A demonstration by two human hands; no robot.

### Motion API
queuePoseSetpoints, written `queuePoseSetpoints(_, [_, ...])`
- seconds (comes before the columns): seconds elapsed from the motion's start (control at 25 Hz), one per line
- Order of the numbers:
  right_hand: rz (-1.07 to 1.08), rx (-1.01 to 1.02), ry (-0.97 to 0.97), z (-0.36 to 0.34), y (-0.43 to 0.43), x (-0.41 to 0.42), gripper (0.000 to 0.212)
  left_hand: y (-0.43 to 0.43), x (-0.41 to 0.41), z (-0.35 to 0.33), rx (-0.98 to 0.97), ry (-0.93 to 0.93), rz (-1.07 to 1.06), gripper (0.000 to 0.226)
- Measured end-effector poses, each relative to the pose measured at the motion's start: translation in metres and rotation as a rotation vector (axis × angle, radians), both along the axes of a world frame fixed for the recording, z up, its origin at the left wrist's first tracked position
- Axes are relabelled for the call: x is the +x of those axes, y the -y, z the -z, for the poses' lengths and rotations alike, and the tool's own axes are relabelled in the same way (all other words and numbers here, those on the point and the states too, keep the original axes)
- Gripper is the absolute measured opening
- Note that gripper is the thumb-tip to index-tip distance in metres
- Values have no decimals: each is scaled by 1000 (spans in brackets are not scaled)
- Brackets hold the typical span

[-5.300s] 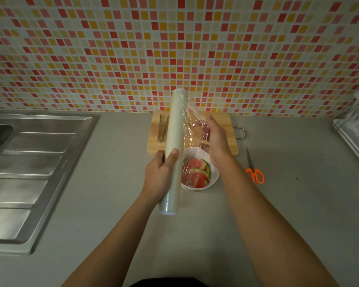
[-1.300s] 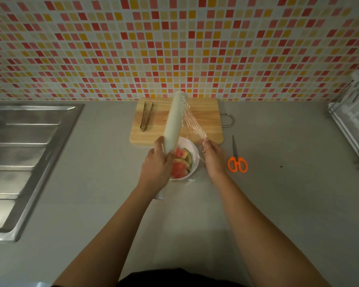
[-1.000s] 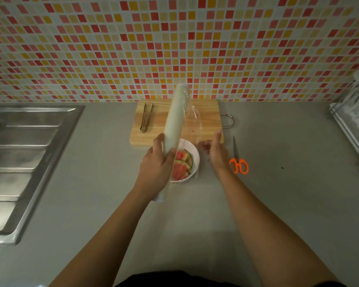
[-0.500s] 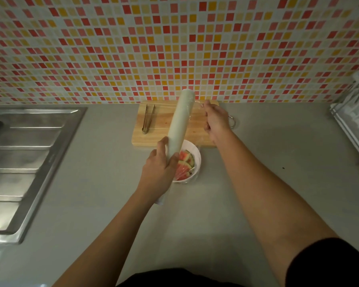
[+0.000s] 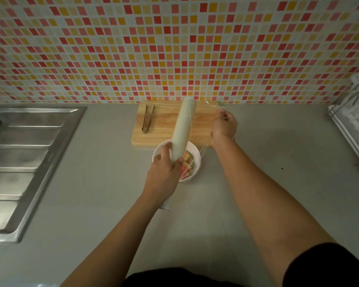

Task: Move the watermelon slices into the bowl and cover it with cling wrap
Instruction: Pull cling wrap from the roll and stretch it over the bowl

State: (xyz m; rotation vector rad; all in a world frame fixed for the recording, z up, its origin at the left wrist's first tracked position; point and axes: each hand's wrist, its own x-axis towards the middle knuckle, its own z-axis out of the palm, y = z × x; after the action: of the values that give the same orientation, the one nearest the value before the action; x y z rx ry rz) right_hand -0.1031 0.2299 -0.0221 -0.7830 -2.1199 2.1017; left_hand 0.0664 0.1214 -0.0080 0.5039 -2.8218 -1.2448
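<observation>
Fingers of the left hand [image 5: 164, 175] curl round the lower part of the cling wrap roll [image 5: 182, 129], which is held tilted above the white bowl [image 5: 197, 162] of watermelon slices [image 5: 187, 165]. The right hand [image 5: 224, 126] pinches the clear film [image 5: 203, 114], stretched over the wooden cutting board [image 5: 160, 135], where metal tongs [image 5: 147, 119] lie.

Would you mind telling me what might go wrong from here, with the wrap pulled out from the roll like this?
The right hand seems to pinch the film only near its far corner, so the sheet may bunch and cling to itself. The film stretches over the cutting board, not the bowl, and might stick to the wood. The left hand holds the roll low across the bowl; a tug could knock it and spill the watermelon slices.
</observation>
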Motion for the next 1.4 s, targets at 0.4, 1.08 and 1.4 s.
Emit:
queuePoseSetpoints(0.4, [-427,48,128,-33,-7,11,32,2,3,1,-174,12,8,50])
queuePoseSetpoints(1.08, [-302,377,205,37,-52,13,46,-15,16,2,213,18,-45,43])
queuePoseSetpoints(1.4, [-499,412,220,67,-34,13,51,-9,25,26,122,38,-136,48])
